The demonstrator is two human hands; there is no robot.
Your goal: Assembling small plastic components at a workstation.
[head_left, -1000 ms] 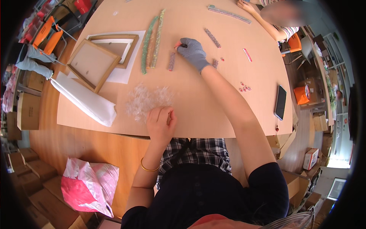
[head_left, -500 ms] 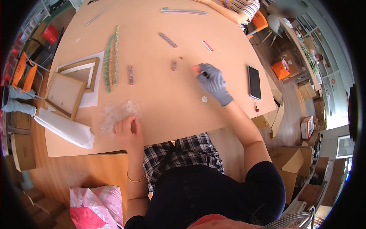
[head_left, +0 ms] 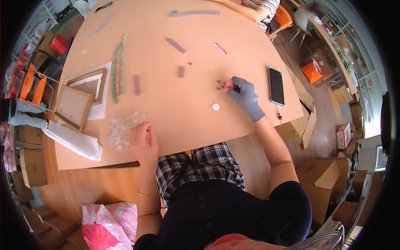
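My right hand (head_left: 245, 95), in a grey glove with bare fingertips, rests low over the right half of the table with its fingers bunched. Several tiny red pieces (head_left: 219, 85) lie just left of those fingertips; whatever is inside the fingers is hidden. Below it sit a small white disc (head_left: 216, 107) and a thin sliver. My bare left hand (head_left: 144, 139) is curled near the front edge, thumb against fingers, beside a heap of crumpled clear plastic wrappers (head_left: 121, 128). I cannot make out anything in its grip.
Long glittery strips (head_left: 120, 73) and short patterned sticks (head_left: 137, 85) lie on the table, with wooden frames (head_left: 74, 104) and a white roll (head_left: 73, 140) at left. A black phone (head_left: 276, 86) lies at right. Across the table is another person's arm (head_left: 239, 10).
My right hand has moved right and slightly nearer me, and red pieces now show on the table by its fingertips. The left hand stays near the wrappers. The whole view has shifted a little.
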